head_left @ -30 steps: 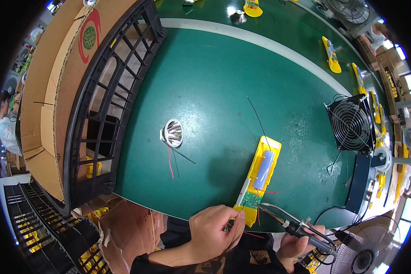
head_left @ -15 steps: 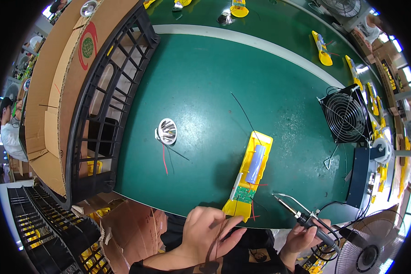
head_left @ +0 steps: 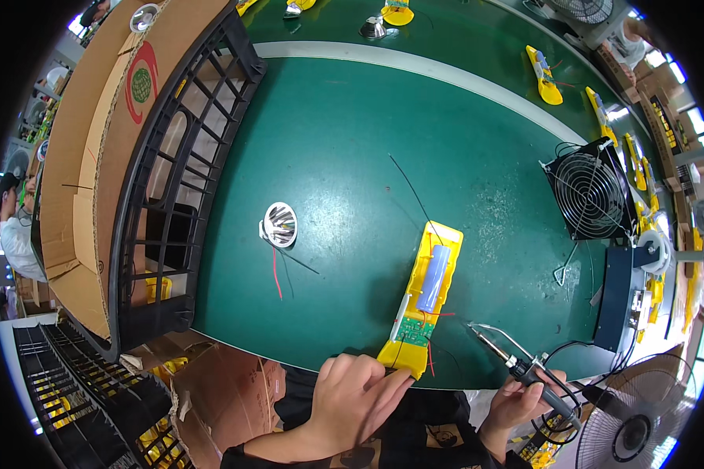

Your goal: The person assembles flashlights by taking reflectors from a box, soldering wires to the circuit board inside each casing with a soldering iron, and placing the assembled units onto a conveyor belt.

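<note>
A yellow flashlight housing half lies on the green bench, its inside facing up. In it sit a blue cylindrical battery cell and a small green circuit board with red and black wires. At the housing's near end is my left hand, thumb and fingers pressed together beside the yellow edge; what they pinch, if anything, I cannot make out. My right hand grips a soldering iron with a thin metal tube along it. Its tip is right of the board, apart from it.
A silvery reflector with red and black leads rests to the left. Beyond it stands a black plastic crate with cardboard. At right are a black fan and a dark blue box unit. More yellow housings lie across the far strip.
My left thumb and fingers have closed together at the housing's near end, where they were apart before. The view has shifted slightly; the soldering iron stays almost in place.
</note>
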`<action>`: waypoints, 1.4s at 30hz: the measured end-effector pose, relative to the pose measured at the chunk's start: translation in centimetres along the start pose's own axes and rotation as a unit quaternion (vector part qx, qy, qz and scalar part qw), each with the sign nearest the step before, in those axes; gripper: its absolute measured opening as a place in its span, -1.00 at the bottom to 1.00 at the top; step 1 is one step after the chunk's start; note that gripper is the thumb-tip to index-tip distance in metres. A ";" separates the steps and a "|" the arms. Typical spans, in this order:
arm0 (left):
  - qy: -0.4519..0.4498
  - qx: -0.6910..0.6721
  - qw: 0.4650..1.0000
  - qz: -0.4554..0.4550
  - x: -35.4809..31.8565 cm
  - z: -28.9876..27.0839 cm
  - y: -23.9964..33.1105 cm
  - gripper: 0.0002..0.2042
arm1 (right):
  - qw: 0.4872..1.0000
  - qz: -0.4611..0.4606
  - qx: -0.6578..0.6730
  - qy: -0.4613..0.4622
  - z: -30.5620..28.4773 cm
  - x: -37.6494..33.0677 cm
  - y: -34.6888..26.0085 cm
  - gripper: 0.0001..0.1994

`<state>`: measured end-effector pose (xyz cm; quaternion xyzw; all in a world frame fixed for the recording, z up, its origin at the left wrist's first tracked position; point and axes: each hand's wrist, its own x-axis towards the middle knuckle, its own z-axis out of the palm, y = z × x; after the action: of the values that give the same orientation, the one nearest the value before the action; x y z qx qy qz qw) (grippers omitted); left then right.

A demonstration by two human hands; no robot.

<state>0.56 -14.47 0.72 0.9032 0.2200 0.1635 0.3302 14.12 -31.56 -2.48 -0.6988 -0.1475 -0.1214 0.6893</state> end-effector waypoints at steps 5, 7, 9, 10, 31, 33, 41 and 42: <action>-0.013 0.006 1.000 -0.009 0.0 -0.2 0.1 -0.82 | 0.999 -0.020 -0.018 -0.018 -0.2 0.1 0.3 -0.71; -0.022 0.002 1.000 -0.005 -0.1 -0.3 -0.1 -0.80 | 1.000 -0.003 0.010 -0.019 0.1 0.2 0.2 -0.71; -0.032 -0.002 0.999 0.000 0.0 -0.5 -0.1 -0.78 | 1.000 0.004 0.017 -0.018 0.4 0.1 0.0 -0.70; -0.026 0.003 1.000 -0.003 0.3 -0.9 0.1 -0.77 | 1.000 0.011 0.024 -0.015 0.6 0.1 -0.1 -0.70; -0.090 0.046 0.993 0.066 1.6 -3.4 0.0 -0.90 | 0.993 0.057 0.099 -0.029 -0.2 0.3 -1.0 -0.71; -0.042 0.000 0.999 0.033 1.1 -2.8 0.1 -0.89 | 0.992 0.055 0.104 -0.034 -0.2 0.7 -1.2 -0.71; 0.031 -0.072 0.995 -0.068 1.0 -0.5 0.8 -0.93 | 0.988 0.075 0.086 -0.105 1.5 1.0 -2.9 -0.62; 0.031 -0.070 0.994 -0.075 1.1 -0.5 0.9 -0.94 | 0.988 0.077 0.067 -0.115 1.8 1.0 -3.0 -0.60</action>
<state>1.56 -14.24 1.82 0.8535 0.2850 0.1817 0.3966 13.82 -29.74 0.62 -0.6694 -0.1794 0.0232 0.7206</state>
